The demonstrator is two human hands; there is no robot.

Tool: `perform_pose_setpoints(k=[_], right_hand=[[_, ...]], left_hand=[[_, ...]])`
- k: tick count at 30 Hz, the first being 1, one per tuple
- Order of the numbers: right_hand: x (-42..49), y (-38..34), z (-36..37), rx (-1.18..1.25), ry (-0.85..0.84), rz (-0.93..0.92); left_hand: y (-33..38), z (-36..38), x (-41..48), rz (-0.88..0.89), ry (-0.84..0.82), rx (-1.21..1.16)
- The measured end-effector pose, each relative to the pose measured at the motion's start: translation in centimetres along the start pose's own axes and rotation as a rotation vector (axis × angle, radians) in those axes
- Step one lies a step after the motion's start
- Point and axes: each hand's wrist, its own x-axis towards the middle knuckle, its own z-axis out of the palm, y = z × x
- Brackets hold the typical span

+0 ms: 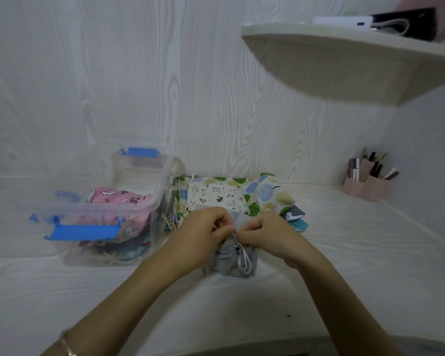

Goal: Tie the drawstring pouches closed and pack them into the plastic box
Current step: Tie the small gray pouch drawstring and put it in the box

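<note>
Bare bench [344, 253] lies lower right; the plastic box [108, 214] blocks left, stacked pouches [231, 195] centre, shelf [344, 60] overhangs upper right.

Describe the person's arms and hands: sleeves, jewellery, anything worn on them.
The left hand and right hand wear no gloves. The left forearm and right forearm show no sleeves as far as the frame reaches. The only thing worn is a thin, pale, metallic-looking bangle on the left wrist, at the bottom edge of the view.
</note>
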Motion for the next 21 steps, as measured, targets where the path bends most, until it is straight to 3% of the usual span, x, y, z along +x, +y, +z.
perform_pose_setpoints(k=[5,9,17,21], right_hand=[[0.0,0.1,0.0,0.120,0.022,0.017],[-0.3,0.3,0.1,0.234,0.034,0.025],[-0.5,0.2,1.3,0.349,-0.162,0.108],[-0.4,0.3,1.3,0.478,-0.172,0.120]], left_hand=[[-0.4,-1.6,0.0,-0.015,-0.167,0.031],[-0.3,-2.2,-0.2,-0.022,-0.168,0.055],[-0.3,-1.9,-0.2,-0.049,-0.152,-0.015],[-0.5,-1.7,-0.2,-0.059,-0.128,-0.045]])
